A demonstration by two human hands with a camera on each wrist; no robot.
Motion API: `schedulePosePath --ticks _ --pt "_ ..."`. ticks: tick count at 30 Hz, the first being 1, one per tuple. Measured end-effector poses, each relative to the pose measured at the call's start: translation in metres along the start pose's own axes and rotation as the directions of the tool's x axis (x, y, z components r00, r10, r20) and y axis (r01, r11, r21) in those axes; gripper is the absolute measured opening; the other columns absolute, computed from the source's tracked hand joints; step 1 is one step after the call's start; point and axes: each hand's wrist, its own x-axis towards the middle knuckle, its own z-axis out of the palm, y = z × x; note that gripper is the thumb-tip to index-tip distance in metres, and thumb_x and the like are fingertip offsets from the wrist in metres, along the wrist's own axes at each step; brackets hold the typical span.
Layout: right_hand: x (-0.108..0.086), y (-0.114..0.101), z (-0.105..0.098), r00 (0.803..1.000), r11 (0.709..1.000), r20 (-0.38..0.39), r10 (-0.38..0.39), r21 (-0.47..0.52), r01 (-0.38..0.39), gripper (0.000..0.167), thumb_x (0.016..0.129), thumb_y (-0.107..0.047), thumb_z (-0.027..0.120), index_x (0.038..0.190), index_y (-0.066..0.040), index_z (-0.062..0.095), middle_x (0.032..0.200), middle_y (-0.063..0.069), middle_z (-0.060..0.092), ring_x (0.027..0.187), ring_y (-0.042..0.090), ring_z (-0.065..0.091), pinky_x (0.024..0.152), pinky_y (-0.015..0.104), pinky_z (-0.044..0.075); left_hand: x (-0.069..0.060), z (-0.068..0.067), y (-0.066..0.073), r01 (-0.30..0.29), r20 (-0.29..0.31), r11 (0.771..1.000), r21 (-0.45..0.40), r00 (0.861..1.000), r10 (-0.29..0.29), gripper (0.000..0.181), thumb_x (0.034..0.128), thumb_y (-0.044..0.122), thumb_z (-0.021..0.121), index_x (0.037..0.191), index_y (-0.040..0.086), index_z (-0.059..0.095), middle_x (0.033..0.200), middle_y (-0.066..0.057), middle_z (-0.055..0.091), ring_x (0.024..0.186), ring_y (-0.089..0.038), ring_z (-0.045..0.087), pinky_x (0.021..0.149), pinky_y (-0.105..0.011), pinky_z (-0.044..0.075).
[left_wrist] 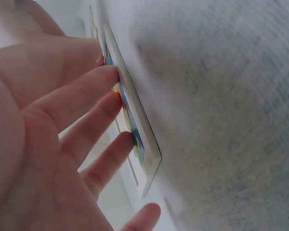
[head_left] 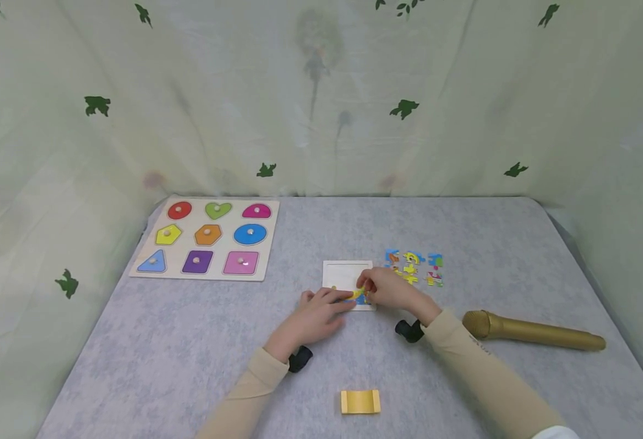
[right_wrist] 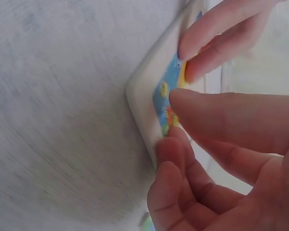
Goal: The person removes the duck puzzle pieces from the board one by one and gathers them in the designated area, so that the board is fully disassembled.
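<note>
A small white puzzle tray (head_left: 348,274) lies mid-table with blue and yellow puzzle pieces (right_wrist: 164,91) along its near side. My left hand (head_left: 314,317) reaches in from the left, its fairly straight fingertips resting on those pieces, as the left wrist view also shows along the tray rim (left_wrist: 147,168). From the right, my right hand (head_left: 389,288) bends thumb and fingers at the tray's near right corner and appears to pinch a puzzle piece there. The fingers partly hide that piece. Several loose jigsaw pieces (head_left: 411,277) lie right of the tray.
A shape board (head_left: 270,244) with colourful knobbed pieces lies at the back left. On the right is a gold microphone (head_left: 540,333), close to my right forearm. A yellow curved block (head_left: 361,402) sits near the front. Cloth with leaf prints (head_left: 321,122) hangs behind the table.
</note>
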Motion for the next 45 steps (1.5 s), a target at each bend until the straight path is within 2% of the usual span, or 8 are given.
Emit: schedulePosePath --ticks 11,18,24,27,32,33,40,45 --pt "-0.001 0.000 0.001 1.000 1.000 0.003 0.000 0.001 0.000 0.022 0.077 0.007 0.067 0.095 -0.005 0.063 0.081 0.002 0.055 0.072 0.015 0.050 0.066 0.030 0.044 0.000 0.003 0.002 0.034 -0.019 0.999 0.008 0.999 -0.034 0.038 0.0981 0.024 0.054 0.135 0.019 0.057 0.143 0.004 0.046 0.133 -0.025 0.036 0.090 -0.053 0.029" --pt "-0.001 0.000 0.004 1.000 0.999 -0.011 -0.027 0.020 0.027 0.023 0.079 0.007 0.066 0.095 -0.009 0.061 0.074 0.000 0.051 0.063 0.014 0.045 0.058 0.028 0.039 -0.001 0.002 0.001 0.044 -0.012 0.999 0.007 0.999 -0.043 0.038 0.0979 0.025 0.055 0.135 0.020 0.057 0.144 0.004 0.045 0.132 -0.025 0.036 0.090 -0.053 0.028" --pt "-0.006 0.003 0.000 0.998 0.997 -0.051 -0.026 0.078 0.029 0.013 0.087 0.003 0.062 0.091 -0.009 0.062 0.083 -0.001 0.056 0.073 0.014 0.049 0.066 0.031 0.043 -0.001 0.003 0.000 0.048 -0.011 0.999 -0.006 0.999 -0.048 0.038 0.0982 0.025 0.055 0.136 0.020 0.057 0.144 0.006 0.045 0.132 -0.024 0.036 0.089 -0.053 0.028" --pt "-0.012 0.005 -0.009 0.996 0.994 -0.084 -0.033 0.100 0.041 0.014 0.086 0.003 0.064 0.092 -0.009 0.061 0.081 -0.002 0.058 0.072 0.014 0.051 0.075 0.036 0.044 0.000 0.003 0.000 0.047 -0.008 0.999 -0.016 0.999 -0.047 0.038 0.0984 0.025 0.054 0.136 0.020 0.056 0.144 0.006 0.045 0.133 -0.025 0.035 0.090 -0.053 0.027" --pt "-0.027 0.017 -0.032 0.991 0.995 -0.123 -0.051 0.079 0.061 0.012 0.085 0.003 0.065 0.090 -0.008 0.061 0.081 -0.001 0.059 0.070 0.014 0.053 0.071 0.035 0.046 0.000 0.003 0.000 0.042 -0.012 0.998 -0.039 0.999 -0.043 0.038 0.0984 0.024 0.054 0.136 0.018 0.056 0.144 0.004 0.045 0.133 -0.026 0.035 0.090 -0.054 0.027" --pt "-0.031 0.021 -0.037 0.991 0.995 -0.123 -0.048 0.078 0.058 0.012 0.085 0.003 0.065 0.089 -0.007 0.061 0.083 -0.001 0.059 0.071 0.014 0.053 0.065 0.033 0.046 0.000 0.003 0.000 0.040 -0.015 0.998 -0.043 0.999 -0.041 0.038 0.0983 0.024 0.055 0.136 0.018 0.056 0.144 0.004 0.045 0.133 -0.026 0.035 0.090 -0.054 0.026" --pt "-0.065 0.042 -0.072 0.995 0.995 -0.060 0.080 0.070 -0.076 0.008 0.085 0.003 0.062 0.089 -0.004 0.061 0.080 0.001 0.057 0.071 0.017 0.051 0.063 0.031 0.044 -0.001 0.002 -0.001 0.032 -0.026 0.998 -0.049 0.999 -0.034 0.037 0.0981 0.022 0.055 0.135 0.018 0.058 0.143 0.003 0.046 0.132 -0.026 0.036 0.088 -0.051 0.026" --pt "-0.082 0.056 -0.086 0.989 0.986 -0.017 0.149 0.083 -0.148 0.006 0.087 0.004 0.060 0.089 -0.002 0.061 0.079 0.004 0.058 0.067 0.017 0.051 0.060 0.032 0.045 -0.002 0.002 0.000 0.032 -0.022 0.998 -0.058 0.999 -0.034 0.037 0.0985 0.023 0.055 0.135 0.018 0.057 0.144 0.004 0.046 0.133 -0.026 0.035 0.088 -0.051 0.025"
